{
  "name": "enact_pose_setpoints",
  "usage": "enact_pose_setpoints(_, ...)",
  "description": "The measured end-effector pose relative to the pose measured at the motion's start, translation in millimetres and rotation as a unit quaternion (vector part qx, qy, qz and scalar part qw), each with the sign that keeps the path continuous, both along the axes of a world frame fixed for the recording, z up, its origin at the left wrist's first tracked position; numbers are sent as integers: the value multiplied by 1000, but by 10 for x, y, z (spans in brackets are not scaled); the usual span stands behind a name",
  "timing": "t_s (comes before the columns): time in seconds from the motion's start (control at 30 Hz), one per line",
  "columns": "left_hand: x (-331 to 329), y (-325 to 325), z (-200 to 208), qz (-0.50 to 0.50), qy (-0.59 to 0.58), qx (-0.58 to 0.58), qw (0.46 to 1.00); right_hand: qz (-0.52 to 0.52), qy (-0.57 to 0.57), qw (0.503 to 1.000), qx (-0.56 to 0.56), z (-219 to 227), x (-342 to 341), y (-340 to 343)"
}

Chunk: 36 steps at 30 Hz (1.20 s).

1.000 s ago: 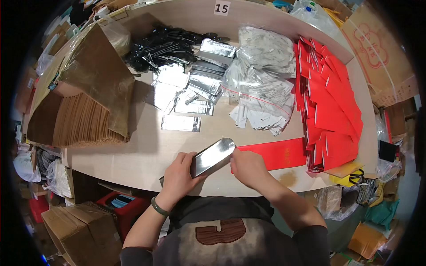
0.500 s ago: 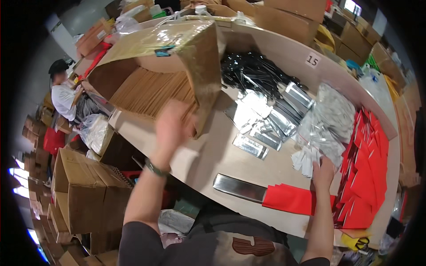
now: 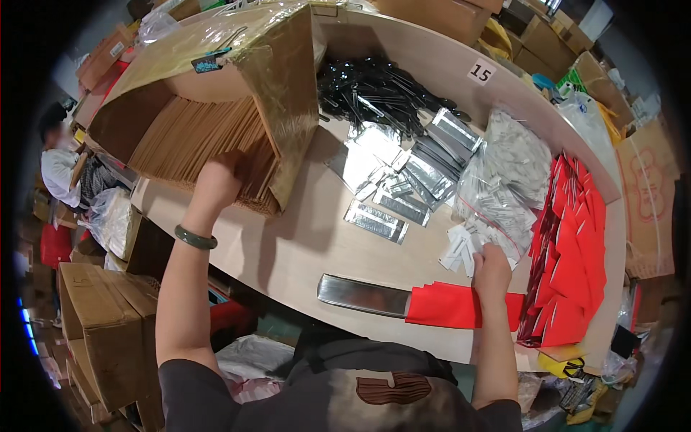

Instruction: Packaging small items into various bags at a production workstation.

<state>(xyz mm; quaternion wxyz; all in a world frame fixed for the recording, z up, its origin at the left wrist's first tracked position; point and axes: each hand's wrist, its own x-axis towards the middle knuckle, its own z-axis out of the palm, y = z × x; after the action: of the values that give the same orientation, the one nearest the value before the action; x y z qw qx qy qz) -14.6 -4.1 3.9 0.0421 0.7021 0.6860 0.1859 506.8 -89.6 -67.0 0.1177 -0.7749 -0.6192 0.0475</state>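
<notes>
My left hand (image 3: 219,178), a green bangle on its wrist, reaches into the mouth of a large cardboard box (image 3: 296,108). Its fingers curl down against the front of tightly packed thin brown strips (image 3: 180,137); whether it grips one is hidden. Over at the right, my right hand (image 3: 493,270) is closed beside some small white slips (image 3: 458,247); what its fingertips hold is hidden. Below its wrist lies a stack of red sleeves (image 3: 445,304), with a shiny metal strip (image 3: 363,295) sticking out of its left end.
Behind the slips sits a clear bag of white packets (image 3: 507,162). Silver foil packets (image 3: 374,222) lie mid-table, and a heap of glossy black handled pieces (image 3: 374,90) is farther back. Red pointed sleeves (image 3: 568,259) pile at the right. A raised board (image 3: 432,50) rims the table's back.
My left hand has moved in against the brown strips in the box. My right hand has stayed by the white slips, fingers now more closed. The whole view has shifted.
</notes>
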Motion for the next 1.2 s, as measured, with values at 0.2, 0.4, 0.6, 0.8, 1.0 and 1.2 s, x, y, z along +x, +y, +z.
enact_pose_setpoints(0.2, 46, 78, 111, -20, 22, -46, 999, 206, 182, 951, 140, -18, -536, 99)
enact_pose_setpoints(0.4, 85, 296, 106, -10, 163, -133, 978, 264, 105, 957, 60, -71, -1622, 432)
enact_pose_setpoints(0.6, -20, 86, 128, 25, 133, -54, 989, 431, 40, 893, 126, -159, -1574, 323)
enact_pose_setpoints(0.8, -94, -594, -24, 133, -297, 156, 933, 293, 170, 935, -106, 271, -1356, -423)
enact_pose_setpoints(1.0, 614, -1580, -634, 15, -560, -145, 816, 411, 152, 884, 162, 141, -1204, -678)
enact_pose_setpoints(1.2, 1191, -1437, -487, -116, -300, -250, 913, 429, 143, 891, 35, 81, -734, -839)
